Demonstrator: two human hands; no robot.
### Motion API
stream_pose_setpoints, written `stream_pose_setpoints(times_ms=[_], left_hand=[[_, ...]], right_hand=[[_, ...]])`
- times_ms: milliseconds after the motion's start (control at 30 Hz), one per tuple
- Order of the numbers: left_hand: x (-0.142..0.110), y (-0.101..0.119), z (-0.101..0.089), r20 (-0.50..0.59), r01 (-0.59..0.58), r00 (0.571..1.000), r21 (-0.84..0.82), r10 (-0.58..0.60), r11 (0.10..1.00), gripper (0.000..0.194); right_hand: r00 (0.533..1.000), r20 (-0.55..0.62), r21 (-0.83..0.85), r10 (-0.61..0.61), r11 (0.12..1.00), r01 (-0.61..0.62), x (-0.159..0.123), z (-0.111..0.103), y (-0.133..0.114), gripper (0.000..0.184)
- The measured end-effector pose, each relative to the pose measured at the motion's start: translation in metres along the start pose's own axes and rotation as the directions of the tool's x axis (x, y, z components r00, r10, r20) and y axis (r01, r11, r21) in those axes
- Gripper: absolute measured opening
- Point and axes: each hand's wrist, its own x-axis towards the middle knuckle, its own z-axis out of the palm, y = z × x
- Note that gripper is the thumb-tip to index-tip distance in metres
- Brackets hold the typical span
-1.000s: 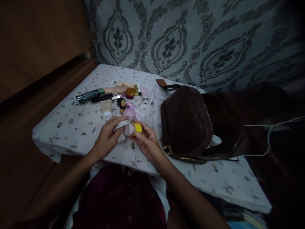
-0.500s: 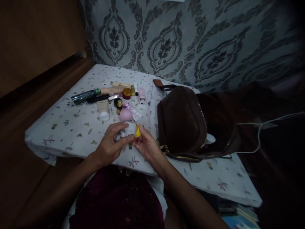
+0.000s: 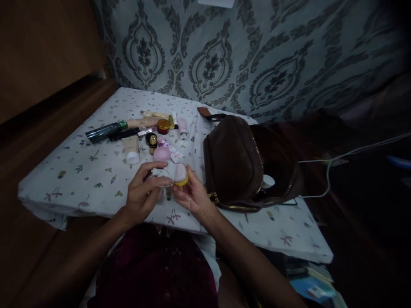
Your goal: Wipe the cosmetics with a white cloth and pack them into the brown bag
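My right hand [image 3: 192,194] is closed around a small pink jar with a yellow cap [image 3: 180,174], held just above the near edge of the table. My left hand [image 3: 143,192] presses a white cloth [image 3: 163,173] against the jar, with its fingers pinched on the cloth. Both hands meet over the patterned tablecloth [image 3: 80,171]. A round pink item [image 3: 161,154] lies just beyond them.
Several cosmetic tubes and bottles [image 3: 128,128] lie in a cluster on the far left of the table. An open brown leather bag [image 3: 237,162] sits to the right, a white item inside. A white cable [image 3: 346,154] runs off right. Patterned wallpaper is behind.
The jar has been turned in my right hand, so its pink top faces up now. My left hand keeps rubbing the cloth over it. The view has shifted to the right.
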Motion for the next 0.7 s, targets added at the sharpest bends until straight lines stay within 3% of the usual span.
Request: stream_pose_setpoints(times_ms=[167, 267, 333, 433, 567, 633, 700], left_hand=[[0.001, 0.008, -0.002, -0.067, 0.122, 0.990, -0.015, -0.123, 0.992, 0.026], [0.004, 0.010, -0.008, -0.065, 0.179, 0.982, 0.005, -0.179, 0.984, 0.022], [0.007, 0.012, -0.012, -0.026, 0.244, 0.970, 0.028, -0.243, 0.969, 0.020], [0.018, 0.018, -0.014, 0.024, 0.277, 0.960, 0.041, -0.279, 0.960, 0.019], [0.042, 0.033, -0.009, 0.154, 0.195, 0.969, 0.009, -0.195, 0.981, 0.017], [0.059, 0.041, -0.004, 0.237, 0.136, 0.963, -0.028, -0.126, 0.990, 0.015], [0.077, 0.050, 0.004, 0.303, 0.096, 0.950, -0.070, -0.071, 0.993, 0.007]], right_hand=[[0.990, 0.001, 0.006, -0.139, 0.990, 0.139, 0.001, 0.001, 0.003, 0.035], [0.961, 0.116, -0.079, -0.249, 0.963, 0.259, -0.003, 0.003, 0.004, 0.054], [0.938, 0.173, -0.168, -0.299, 0.930, 0.328, -0.011, 0.006, 0.001, 0.057], [0.900, 0.215, -0.324, -0.380, 0.841, 0.433, -0.038, 0.017, -0.009, 0.052], [0.866, 0.271, -0.489, -0.420, 0.715, 0.500, -0.093, 0.032, -0.035, 0.049], [0.810, 0.271, -0.533, -0.520, 0.620, 0.576, -0.118, 0.035, -0.053, 0.049], [0.713, 0.232, -0.563, -0.662, 0.506, 0.653, -0.137, 0.035, -0.072, 0.048]])
